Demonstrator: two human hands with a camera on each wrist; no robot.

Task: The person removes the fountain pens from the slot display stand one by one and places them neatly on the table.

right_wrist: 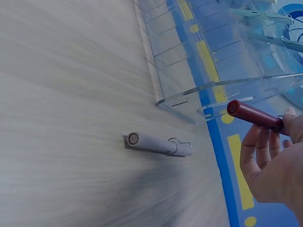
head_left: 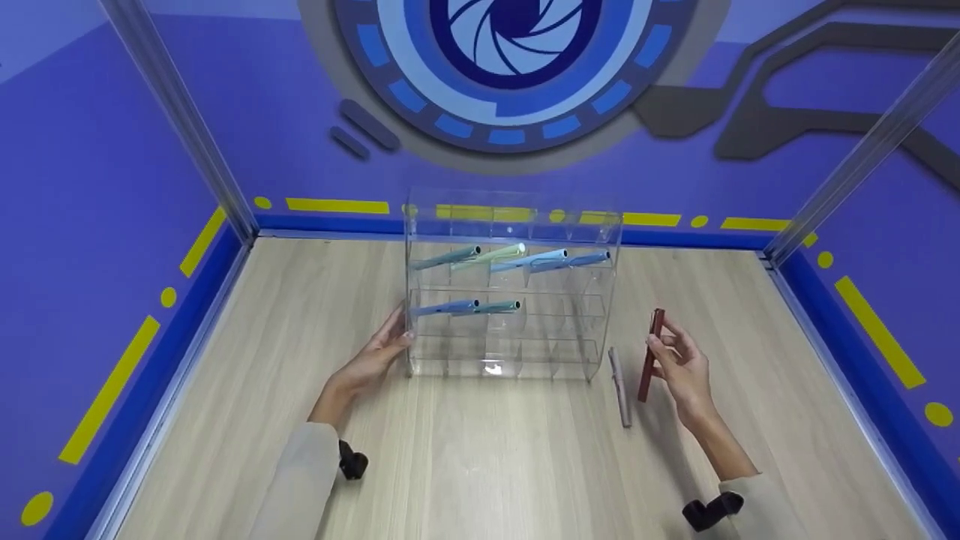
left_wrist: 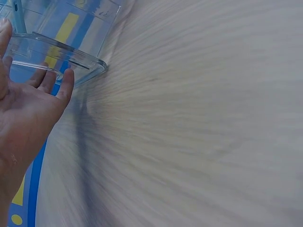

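Note:
My right hand (head_left: 684,371) pinches a dark red pen (head_left: 646,375) between thumb and fingers, tilted near-upright to the right of the clear rack (head_left: 502,369). On the table beside it lies a pale grey-mauve pen (head_left: 619,390), its clip visible in the right wrist view. My left hand (head_left: 373,358) is at the rack's left side, thumb by the front edge and fingers along the side wall. In the left wrist view its fingers (left_wrist: 67,85) are spread and only slightly bent at the rack's lower edge.
The transparent rack has rows of small compartments. Several pens, including a pale green pen (head_left: 495,257), lie in an upper row; a blue pen (head_left: 446,307) and a teal pen (head_left: 499,307) sit in the row below. Blue printed panels (head_left: 285,112) wall in the wooden table (head_left: 480,465).

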